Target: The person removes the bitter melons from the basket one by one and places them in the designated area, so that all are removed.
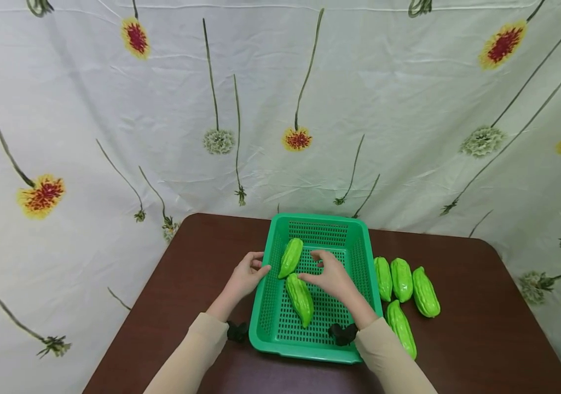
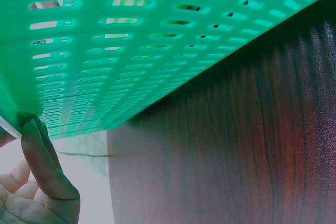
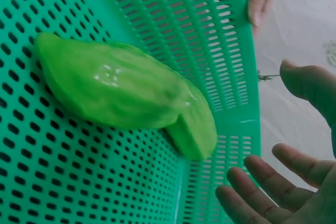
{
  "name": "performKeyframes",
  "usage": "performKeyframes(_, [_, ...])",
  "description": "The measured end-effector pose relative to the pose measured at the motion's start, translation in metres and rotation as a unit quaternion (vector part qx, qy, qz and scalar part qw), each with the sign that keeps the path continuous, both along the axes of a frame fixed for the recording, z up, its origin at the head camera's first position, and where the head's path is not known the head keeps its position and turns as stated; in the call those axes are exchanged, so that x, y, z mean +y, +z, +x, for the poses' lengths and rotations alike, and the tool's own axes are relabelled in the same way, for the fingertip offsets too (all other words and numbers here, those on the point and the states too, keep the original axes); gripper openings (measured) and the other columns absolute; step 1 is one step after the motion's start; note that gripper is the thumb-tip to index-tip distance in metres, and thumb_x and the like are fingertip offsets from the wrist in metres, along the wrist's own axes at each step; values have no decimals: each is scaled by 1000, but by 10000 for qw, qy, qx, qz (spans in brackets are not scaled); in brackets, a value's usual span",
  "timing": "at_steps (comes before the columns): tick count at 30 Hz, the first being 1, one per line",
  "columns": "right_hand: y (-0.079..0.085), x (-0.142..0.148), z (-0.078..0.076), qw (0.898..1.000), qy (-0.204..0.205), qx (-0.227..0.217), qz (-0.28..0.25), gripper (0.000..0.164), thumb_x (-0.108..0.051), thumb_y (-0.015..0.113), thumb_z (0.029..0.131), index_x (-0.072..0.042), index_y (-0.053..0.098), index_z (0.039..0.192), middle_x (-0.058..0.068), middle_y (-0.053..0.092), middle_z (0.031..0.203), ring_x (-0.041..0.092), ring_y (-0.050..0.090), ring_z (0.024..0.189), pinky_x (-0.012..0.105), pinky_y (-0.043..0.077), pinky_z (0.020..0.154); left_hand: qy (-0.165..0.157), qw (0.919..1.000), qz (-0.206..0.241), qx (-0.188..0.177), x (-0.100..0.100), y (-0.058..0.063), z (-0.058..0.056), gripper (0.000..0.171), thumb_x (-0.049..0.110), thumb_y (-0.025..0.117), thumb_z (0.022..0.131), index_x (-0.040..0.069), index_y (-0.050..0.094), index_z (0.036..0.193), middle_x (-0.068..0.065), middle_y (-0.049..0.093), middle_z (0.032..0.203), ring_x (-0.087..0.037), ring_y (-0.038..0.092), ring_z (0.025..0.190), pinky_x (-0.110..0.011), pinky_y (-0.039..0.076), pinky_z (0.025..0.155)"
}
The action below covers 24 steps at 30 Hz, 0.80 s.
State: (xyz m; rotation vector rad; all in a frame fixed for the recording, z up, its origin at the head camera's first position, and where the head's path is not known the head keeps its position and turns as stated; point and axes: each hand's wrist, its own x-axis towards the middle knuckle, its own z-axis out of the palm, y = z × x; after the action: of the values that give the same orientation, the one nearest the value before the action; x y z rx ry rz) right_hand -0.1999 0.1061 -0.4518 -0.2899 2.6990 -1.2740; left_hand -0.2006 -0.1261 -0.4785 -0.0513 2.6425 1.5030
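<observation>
A green plastic basket (image 1: 316, 353) with slotted walls stands on the table, two bright green ridged bitter melons inside. One bitter melon (image 1: 291, 257) lies toward the back left; the other bitter melon (image 1: 300, 301) lies in front of it, their ends close together. At the basket's left rim, my left hand (image 1: 244, 277) pinches the edge, thumb near the top and fingers at the outer wall. Over the basket's middle hovers my right hand (image 1: 330, 275), fingers spread and holding nothing, close to the melons. The right wrist view shows its fingers (image 3: 262, 187) apart from them.
Several more bitter melons (image 1: 402, 280) lie on the dark wooden table (image 1: 477, 328) right of the basket, beside the right forearm. A flower-patterned white cloth (image 1: 260, 180) hangs behind the table. Dark wrist mounts (image 1: 342, 334) sit under the wrists.
</observation>
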Motion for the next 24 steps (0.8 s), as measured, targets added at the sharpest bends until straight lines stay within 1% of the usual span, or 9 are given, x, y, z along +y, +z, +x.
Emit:
performKeyframes(7, [-9, -10, -4, 9994, 264, -208, 99, 68, -30, 79, 85, 0, 50, 139, 20, 55, 135, 39, 57, 118, 49, 52, 88, 15, 10000, 8, 42, 0, -1, 0, 45, 16, 63, 98, 1, 50, 137, -16, 60, 106, -21, 59, 85, -34, 51, 72])
performKeyframes(11, [-13, -15, -4, 9988, 306, -327, 215, 70, -30, 80, 84, 0, 50, 138, 22, 55, 133, 39, 58, 116, 49, 52, 87, -10, 10000, 21, 58, 0, 0, 1, 45, 16, 63, 97, 1, 49, 137, -16, 60, 107, -21, 59, 85, -34, 51, 72])
performKeyframes(17, [-22, -22, -4, 9969, 276, -359, 642, 70, -34, 81, 81, -2, 52, 136, 19, 57, 129, 35, 58, 114, 50, 51, 90, 8, 9999, 98, 61, -1, -1, 1, 45, 15, 63, 97, 1, 49, 138, -16, 61, 106, -19, 58, 83, -33, 51, 71])
performKeyframes(24, [-29, -27, -3, 9948, 258, -518, 841, 74, -34, 84, 78, -1, 51, 136, 20, 56, 127, 34, 59, 111, 50, 50, 90, 3, 9999, 135, 84, -1, 0, 1, 45, 15, 64, 97, 1, 50, 137, -16, 61, 106, -19, 58, 83, -33, 51, 71])
